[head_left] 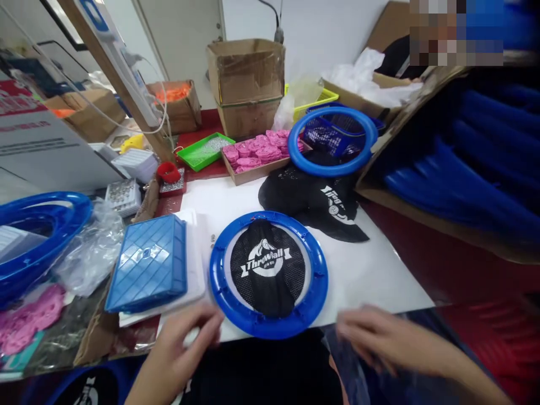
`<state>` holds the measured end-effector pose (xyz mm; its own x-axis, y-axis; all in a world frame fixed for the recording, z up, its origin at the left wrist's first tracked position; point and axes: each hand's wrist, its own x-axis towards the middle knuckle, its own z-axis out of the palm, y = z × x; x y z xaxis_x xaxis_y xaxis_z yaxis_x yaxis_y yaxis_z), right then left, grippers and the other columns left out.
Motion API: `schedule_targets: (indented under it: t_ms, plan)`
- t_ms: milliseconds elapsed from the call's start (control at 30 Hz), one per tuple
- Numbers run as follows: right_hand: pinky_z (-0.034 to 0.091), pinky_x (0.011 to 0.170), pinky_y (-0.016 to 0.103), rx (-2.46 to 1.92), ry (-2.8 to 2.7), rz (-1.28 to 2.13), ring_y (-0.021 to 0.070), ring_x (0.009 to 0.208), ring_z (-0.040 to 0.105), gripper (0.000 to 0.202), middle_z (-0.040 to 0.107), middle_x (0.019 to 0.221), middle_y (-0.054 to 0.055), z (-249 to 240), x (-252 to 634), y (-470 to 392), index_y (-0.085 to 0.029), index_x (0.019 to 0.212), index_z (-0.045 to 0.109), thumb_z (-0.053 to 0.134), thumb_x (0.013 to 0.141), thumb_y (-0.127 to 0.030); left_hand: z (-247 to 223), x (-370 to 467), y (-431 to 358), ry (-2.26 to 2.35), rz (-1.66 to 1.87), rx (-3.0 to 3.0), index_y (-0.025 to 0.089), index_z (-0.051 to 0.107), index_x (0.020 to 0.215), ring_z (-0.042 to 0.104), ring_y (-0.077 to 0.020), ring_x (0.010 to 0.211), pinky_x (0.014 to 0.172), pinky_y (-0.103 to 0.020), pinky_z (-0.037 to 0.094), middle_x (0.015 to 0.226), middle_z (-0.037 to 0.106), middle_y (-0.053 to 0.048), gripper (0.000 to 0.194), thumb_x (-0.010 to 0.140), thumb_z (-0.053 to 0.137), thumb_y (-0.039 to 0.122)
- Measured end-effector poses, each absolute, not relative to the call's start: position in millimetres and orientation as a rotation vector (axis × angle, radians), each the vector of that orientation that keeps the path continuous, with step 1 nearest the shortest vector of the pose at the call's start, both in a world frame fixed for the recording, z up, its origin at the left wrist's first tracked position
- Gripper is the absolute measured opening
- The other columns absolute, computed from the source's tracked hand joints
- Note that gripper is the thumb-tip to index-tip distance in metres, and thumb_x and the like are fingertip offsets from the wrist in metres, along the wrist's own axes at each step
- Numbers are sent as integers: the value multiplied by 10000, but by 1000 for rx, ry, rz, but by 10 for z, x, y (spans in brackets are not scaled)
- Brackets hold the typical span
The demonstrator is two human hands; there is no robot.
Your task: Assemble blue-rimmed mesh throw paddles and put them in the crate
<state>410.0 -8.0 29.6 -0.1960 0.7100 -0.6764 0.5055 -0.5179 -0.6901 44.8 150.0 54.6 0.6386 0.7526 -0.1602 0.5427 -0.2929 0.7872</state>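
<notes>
While your two hands hover blurred at the near edge of the table, a round blue plastic ring [270, 329] lies flat between and just beyond them, on a white sheet [392, 275]. Within it sits a black mesh fabric disc [268, 264] with a white printed logo, its middle darker and denser from far side to near side. Your left hand [181, 343] is at the near left, its fingertips close to the ring; thumb and fingers curve toward each other and something pale shows between them, though you cannot tell whether it is held. Your right hand [375, 337], at the near right, stands apart from the ring, its fingers loosely bent; blur hides whether they grip anything. Left of the ring, a blue plastic box with a criss-cross pattern [147, 253] rests on a flat white stack [196, 270], and tiny dull metal pieces [212, 241] lie between box and ring. Beyond, to the far right, loose black printed mesh pieces [295, 194] spread over the sheet, partly beneath a second blue plastic ring [331, 170] that leans against a dark blue plastic basket [323, 143]. A shallow cardboard tray of pink pieces [264, 151] and a bright green plastic tray [192, 160] stand at the far side, before tall brown cardboard boxes [248, 73].
</notes>
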Motion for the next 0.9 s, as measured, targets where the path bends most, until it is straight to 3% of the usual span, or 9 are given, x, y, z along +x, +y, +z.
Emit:
schedule_targets:
  t_ms: [100,167,233,333,533,633,767,900]
  plan:
    - [505,707,303,-2134,-1931,793,209,756,685,397,694,811,71,754,3993,706,-202,854,598,363,1094,-414,744,1505,2068,873,279,2469,197,704,1028,696,-209,958,899,-333,547,1017,739,-68,270,1070,467,320]
    - [515,759,327,-2433,-2117,325,262,878,739,274,740,955,156,739,3807,1213,-164,1014,642,380,1068,-222,693,2076,2378,878,77,2785,166,688,1108,691,-261,1066,924,-382,555,1127,717,-120,279,1074,431,269]
    - [525,781,324,-2436,-2196,270,288,958,752,236,744,1027,208,580,3646,1580,-110,1159,627,444,1010,-123,541,2397,2549,831,-147,2916,142,684,1147,686,-286,1114,917,-395,567,1203,687,-153,254,1034,459,175]
    - [533,793,326,-2335,-2315,295,285,984,748,283,733,1081,235,351,3598,1810,-81,1243,586,452,995,-93,316,2461,2556,887,-200,2935,88,655,1206,696,-311,1100,849,-396,591,1231,653,-194,286,1010,449,126]
    - [473,685,314,-1991,-2544,405,230,853,712,257,695,1166,126,284,3967,1730,-176,1231,599,446,1028,-145,414,2109,2341,794,-308,2893,104,609,1280,739,-287,967,769,-389,605,1294,622,-170,313,1063,461,274]
    - [424,647,292,-1758,-2575,479,192,814,668,203,670,1152,98,251,4149,1774,-190,1155,623,443,1060,-205,557,1993,2367,714,-254,2832,174,624,1261,727,-273,1016,821,-386,602,1258,657,-110,286,1080,459,322]
    - [463,756,304,-1628,-2361,576,201,875,660,156,695,989,61,113,4301,1833,-193,1003,638,496,1049,-240,518,1988,2520,829,-112,2846,183,653,1171,702,-253,1019,859,-380,589,1200,677,-90,255,1084,436,283]
    - [513,824,353,-1539,-2069,455,227,905,653,146,695,952,72,70,4377,1689,-191,1071,640,539,1031,-289,309,2101,2549,650,-31,2933,165,646,1183,626,-269,1187,1003,-404,545,1295,639,-120,251,1056,430,177]
